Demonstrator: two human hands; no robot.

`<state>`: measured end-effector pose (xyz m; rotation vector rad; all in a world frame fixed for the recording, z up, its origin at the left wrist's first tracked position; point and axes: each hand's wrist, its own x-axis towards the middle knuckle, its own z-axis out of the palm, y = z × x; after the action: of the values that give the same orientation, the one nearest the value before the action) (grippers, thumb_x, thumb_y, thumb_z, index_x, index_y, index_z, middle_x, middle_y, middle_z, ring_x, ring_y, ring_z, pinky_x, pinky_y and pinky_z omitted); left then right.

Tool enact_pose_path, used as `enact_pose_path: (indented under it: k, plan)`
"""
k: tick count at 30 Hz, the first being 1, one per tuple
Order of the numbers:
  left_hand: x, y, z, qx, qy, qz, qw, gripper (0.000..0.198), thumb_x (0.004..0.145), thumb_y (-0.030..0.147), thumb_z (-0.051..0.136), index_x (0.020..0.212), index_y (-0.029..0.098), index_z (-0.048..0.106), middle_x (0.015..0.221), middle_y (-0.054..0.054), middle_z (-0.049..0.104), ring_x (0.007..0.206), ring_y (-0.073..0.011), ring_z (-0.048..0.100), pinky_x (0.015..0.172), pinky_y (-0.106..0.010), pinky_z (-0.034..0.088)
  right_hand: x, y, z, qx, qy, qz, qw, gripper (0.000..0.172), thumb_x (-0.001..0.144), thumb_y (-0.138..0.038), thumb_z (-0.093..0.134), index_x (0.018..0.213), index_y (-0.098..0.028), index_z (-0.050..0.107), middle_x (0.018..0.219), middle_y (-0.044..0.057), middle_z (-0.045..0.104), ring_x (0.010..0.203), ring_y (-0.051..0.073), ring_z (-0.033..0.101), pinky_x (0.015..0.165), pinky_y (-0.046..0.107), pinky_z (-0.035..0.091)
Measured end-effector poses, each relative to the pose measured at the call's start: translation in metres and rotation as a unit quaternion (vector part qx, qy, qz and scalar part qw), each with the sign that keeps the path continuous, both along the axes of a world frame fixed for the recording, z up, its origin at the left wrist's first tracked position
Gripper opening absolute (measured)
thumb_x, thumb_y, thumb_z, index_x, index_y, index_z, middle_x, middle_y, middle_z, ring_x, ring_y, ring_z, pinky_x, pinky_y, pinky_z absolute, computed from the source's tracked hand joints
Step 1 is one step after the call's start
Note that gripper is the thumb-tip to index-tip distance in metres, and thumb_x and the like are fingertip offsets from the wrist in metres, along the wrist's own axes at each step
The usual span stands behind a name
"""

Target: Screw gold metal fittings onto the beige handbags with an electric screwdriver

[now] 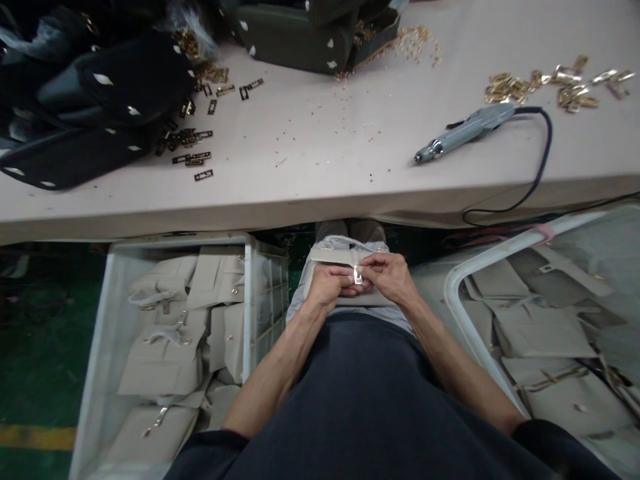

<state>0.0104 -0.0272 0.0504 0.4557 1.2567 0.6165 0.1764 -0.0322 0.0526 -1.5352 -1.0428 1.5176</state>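
One shiny metal clasp is pinched by the left hand and the right hand, held close together over a beige bag, which is supported on the lap, between a white crate and a pale tub.

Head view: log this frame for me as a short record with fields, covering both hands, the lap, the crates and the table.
Left hand: grips the bag beside the clasp
Right hand: fingers on the clasp
Lap: beige bag
Left crate: beige bags
Right crate: more beige bags
Table, left: black bags
Table, right: screwdriver with cable, gold parts beyond it
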Motion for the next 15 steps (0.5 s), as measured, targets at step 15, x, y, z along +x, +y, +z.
enact_pose_path:
  k: [15]
  plan:
    - [0.024,-0.003,-0.007,0.013,0.116,0.105,0.988,0.009,0.062,0.016,0.078,0.069,0.010,0.077,0.052,-0.003,0.065,0.042,-0.0107,0.052,0.038,-0.021,0.026,0.002,-0.024,-0.006,-0.013,-0.075,0.017,0.997,0.032,0.081,-0.048,0.074,0.079,-0.017,0.072,0.067,0.005,0.068,0.054,0.017,0.061,0.046,0.024,0.048]
